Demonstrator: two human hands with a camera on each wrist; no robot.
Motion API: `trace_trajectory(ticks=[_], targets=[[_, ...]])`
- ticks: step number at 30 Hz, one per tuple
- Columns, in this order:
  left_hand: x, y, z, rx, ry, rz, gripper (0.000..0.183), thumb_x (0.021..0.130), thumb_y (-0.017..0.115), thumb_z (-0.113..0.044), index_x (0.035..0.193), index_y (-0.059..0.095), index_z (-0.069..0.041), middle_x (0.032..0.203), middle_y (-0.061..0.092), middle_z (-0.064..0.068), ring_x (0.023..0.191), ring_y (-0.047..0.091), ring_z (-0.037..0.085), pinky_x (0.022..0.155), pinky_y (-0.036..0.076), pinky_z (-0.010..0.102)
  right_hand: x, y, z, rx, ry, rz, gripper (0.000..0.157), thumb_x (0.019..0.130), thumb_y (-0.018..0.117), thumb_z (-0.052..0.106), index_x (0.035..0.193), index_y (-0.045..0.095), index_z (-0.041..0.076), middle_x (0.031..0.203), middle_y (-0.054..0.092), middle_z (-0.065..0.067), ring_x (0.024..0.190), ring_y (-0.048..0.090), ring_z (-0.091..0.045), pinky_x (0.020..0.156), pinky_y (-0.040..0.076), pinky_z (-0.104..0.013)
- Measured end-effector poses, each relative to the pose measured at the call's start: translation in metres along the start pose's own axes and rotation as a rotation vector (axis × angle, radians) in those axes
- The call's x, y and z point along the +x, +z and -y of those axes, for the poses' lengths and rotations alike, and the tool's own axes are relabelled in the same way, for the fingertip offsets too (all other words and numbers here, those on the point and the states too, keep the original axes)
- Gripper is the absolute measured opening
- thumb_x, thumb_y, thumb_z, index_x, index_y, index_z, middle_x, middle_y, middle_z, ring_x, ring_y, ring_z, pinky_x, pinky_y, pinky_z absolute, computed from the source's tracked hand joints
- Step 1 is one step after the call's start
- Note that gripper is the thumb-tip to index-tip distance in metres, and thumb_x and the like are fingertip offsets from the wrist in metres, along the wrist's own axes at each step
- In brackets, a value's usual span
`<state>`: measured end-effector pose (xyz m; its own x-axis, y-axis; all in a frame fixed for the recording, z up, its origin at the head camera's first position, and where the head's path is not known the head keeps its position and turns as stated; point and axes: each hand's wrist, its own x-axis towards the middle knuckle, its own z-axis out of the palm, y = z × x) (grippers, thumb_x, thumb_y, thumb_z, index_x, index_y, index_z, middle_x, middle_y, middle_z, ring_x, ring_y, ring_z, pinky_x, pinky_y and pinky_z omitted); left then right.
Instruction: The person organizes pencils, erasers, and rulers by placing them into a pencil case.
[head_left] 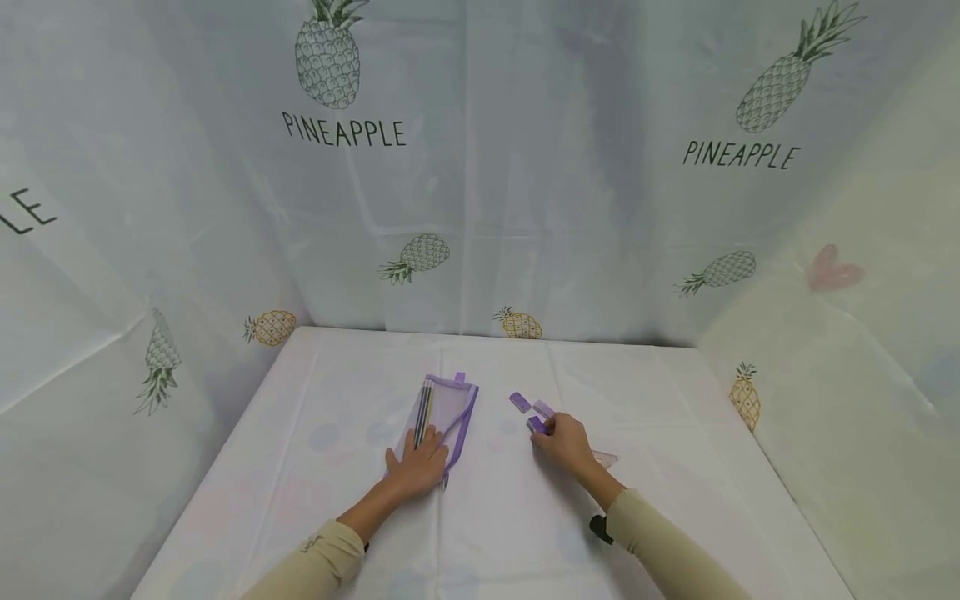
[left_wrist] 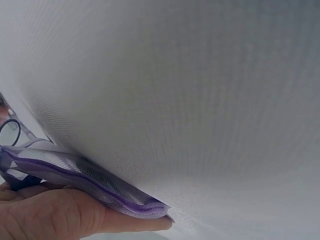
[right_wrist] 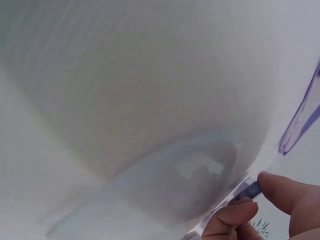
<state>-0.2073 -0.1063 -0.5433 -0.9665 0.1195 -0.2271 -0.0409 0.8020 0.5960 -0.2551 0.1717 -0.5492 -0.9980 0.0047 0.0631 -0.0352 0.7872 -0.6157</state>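
My left hand (head_left: 420, 463) lies with spread fingers on a see-through mesh pencil pouch (head_left: 459, 408) with purple edging. Several dark pencils (head_left: 424, 408) show in the pouch's left side, their lower ends hidden under that hand. In the left wrist view the pouch's purple edge (left_wrist: 95, 175) runs along the hand (left_wrist: 55, 215). On the right, my other hand (head_left: 566, 446) pinches a small purple eraser (head_left: 536, 424) between thumb and fingers. The right wrist view shows this eraser (right_wrist: 248, 191) between the fingertips. Two more purple eraser-like blocks, one darker (head_left: 520, 402) and one lighter (head_left: 543, 408), lie just beyond.
A clear ruler with an angled end (head_left: 604, 458) sticks out from behind the right hand. The white-covered table (head_left: 360, 375) meets pineapple-printed cloth (head_left: 525, 208) at its back and sides. A small metallic tip (head_left: 445, 481) shows at the pouch's near end.
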Motion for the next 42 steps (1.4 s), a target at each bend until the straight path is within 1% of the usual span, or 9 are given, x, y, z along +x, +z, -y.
trace_trajectory(ticks=[4,8,12,16,23,27,31,38,42], targets=[[0.001,-0.001,0.001,-0.007,0.004,0.001,0.054,0.104,0.028,-0.032,0.15,0.042,-0.007,0.162,0.028,0.016,0.151,0.008,0.046,0.109,-0.003,0.078,-0.001,0.0,0.006,0.077,-0.006,-0.006,0.024,0.079,0.08,0.013,0.091,0.065,-0.002,0.08,0.065,-0.009,0.071,0.054,-0.016,0.061,0.045,-0.026],[0.001,-0.001,0.002,-0.016,0.018,-0.002,0.054,0.104,0.028,-0.032,0.15,0.042,-0.006,0.162,0.028,0.016,0.151,0.008,0.046,0.109,-0.003,0.078,0.0,0.001,0.013,0.103,-0.02,-0.023,0.024,0.078,0.08,0.014,0.091,0.067,-0.002,0.081,0.067,-0.009,0.071,0.056,-0.015,0.061,0.046,-0.025],[0.0,0.002,0.004,-0.018,0.033,-0.014,0.053,0.103,0.03,-0.03,0.149,0.042,-0.006,0.161,0.029,0.016,0.15,0.009,0.047,0.109,-0.003,0.079,0.001,0.004,0.019,0.133,-0.038,-0.01,0.024,0.078,0.08,0.013,0.092,0.068,-0.003,0.082,0.067,-0.01,0.071,0.056,-0.015,0.063,0.046,-0.025],[-0.001,0.003,0.004,-0.02,0.047,-0.028,0.053,0.103,0.03,-0.029,0.149,0.042,-0.005,0.161,0.029,0.016,0.15,0.01,0.047,0.108,-0.003,0.079,0.002,0.011,0.024,0.145,-0.071,-0.004,0.023,0.078,0.08,0.012,0.091,0.068,-0.003,0.082,0.066,-0.01,0.073,0.055,-0.014,0.064,0.047,-0.024],[-0.004,0.0,0.006,0.024,0.073,-0.031,0.052,0.102,0.029,-0.025,0.149,0.042,-0.005,0.161,0.029,0.017,0.148,0.013,0.051,0.106,0.001,0.082,0.001,0.026,0.036,0.169,-0.138,0.021,0.022,0.077,0.08,0.009,0.091,0.068,-0.004,0.08,0.065,-0.01,0.071,0.056,-0.014,0.062,0.049,-0.024],[-0.004,0.001,0.006,-0.029,0.068,-0.035,0.053,0.102,0.027,-0.024,0.15,0.039,-0.004,0.161,0.027,0.017,0.149,0.012,0.05,0.107,-0.001,0.081,0.0,0.036,0.045,0.17,-0.116,0.059,0.022,0.078,0.08,0.01,0.092,0.068,-0.003,0.081,0.066,-0.008,0.071,0.056,-0.013,0.062,0.049,-0.024],[-0.004,0.001,0.007,-0.058,0.067,-0.046,0.055,0.102,0.028,-0.025,0.151,0.037,-0.002,0.162,0.025,0.018,0.149,0.012,0.049,0.108,-0.003,0.08,-0.001,0.046,0.058,0.189,-0.096,0.132,0.022,0.08,0.08,0.012,0.093,0.068,-0.001,0.081,0.065,-0.006,0.071,0.056,-0.012,0.061,0.048,-0.023],[-0.005,0.001,0.007,-0.083,0.057,-0.071,0.055,0.102,0.028,-0.026,0.151,0.036,0.0,0.162,0.025,0.02,0.148,0.015,0.049,0.109,-0.002,0.079,-0.001,0.062,0.077,0.246,-0.146,0.196,0.023,0.077,0.082,0.01,0.091,0.069,-0.004,0.076,0.066,-0.006,0.064,0.056,-0.01,0.057,0.048,-0.019],[-0.005,0.002,0.005,-0.076,0.052,-0.073,0.055,0.102,0.029,-0.025,0.15,0.036,0.0,0.161,0.026,0.02,0.148,0.016,0.049,0.108,-0.001,0.08,-0.002,0.066,0.086,0.264,-0.161,0.224,0.025,0.076,0.083,0.009,0.091,0.069,-0.005,0.077,0.068,-0.007,0.065,0.058,-0.009,0.057,0.05,-0.018]])
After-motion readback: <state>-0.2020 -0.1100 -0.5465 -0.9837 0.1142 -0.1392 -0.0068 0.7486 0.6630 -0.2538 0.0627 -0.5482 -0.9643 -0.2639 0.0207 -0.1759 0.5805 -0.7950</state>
